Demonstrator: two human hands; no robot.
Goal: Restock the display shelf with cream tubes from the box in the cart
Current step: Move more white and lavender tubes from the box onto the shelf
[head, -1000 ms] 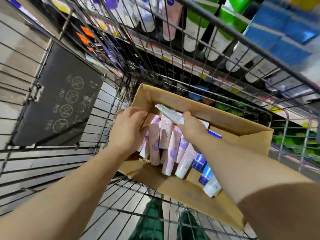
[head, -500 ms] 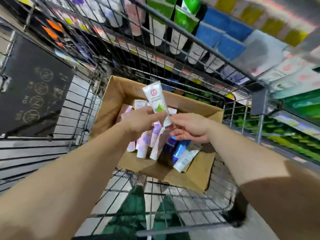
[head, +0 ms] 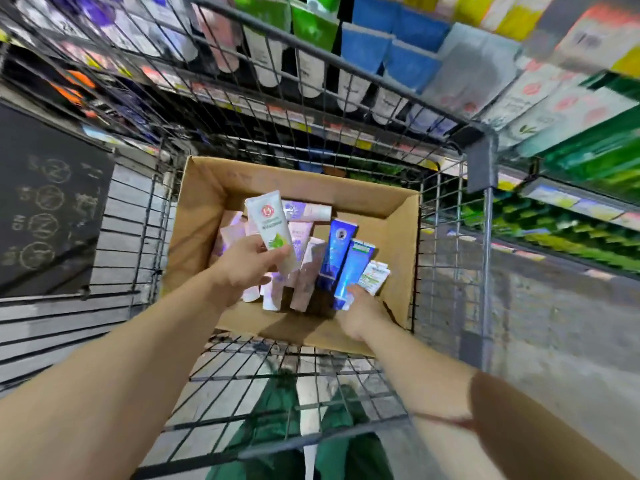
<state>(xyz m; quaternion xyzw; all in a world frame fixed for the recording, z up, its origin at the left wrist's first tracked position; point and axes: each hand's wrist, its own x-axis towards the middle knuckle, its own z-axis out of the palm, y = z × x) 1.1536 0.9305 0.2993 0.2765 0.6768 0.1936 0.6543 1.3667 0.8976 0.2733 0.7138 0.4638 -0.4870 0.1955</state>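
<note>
Left hand (head: pixel 247 268): pinches a white tube (head: pixel 273 228), held upright above the box (head: pixel 398 237).
Right hand (head: pixel 360 311): fingers curl around the lower end of a blue tube (head: pixel 351 271) inside the box.
Box: stands in the cart (head: pixel 446 244).

The cart (head: pixel 450 216) is bare grey metal wire, dull and scuffed. Inside it the box (head: pixel 398 237) is plain brown cardboard, matt and slightly creased. In the box, the white tube (head: pixel 272 226) looks like smooth plastic with a soft sheen; the blue tubes (head: pixel 337 251) beside it are glossier. Left of the box, the dark panel (head: pixel 48 202) is matt.
</note>
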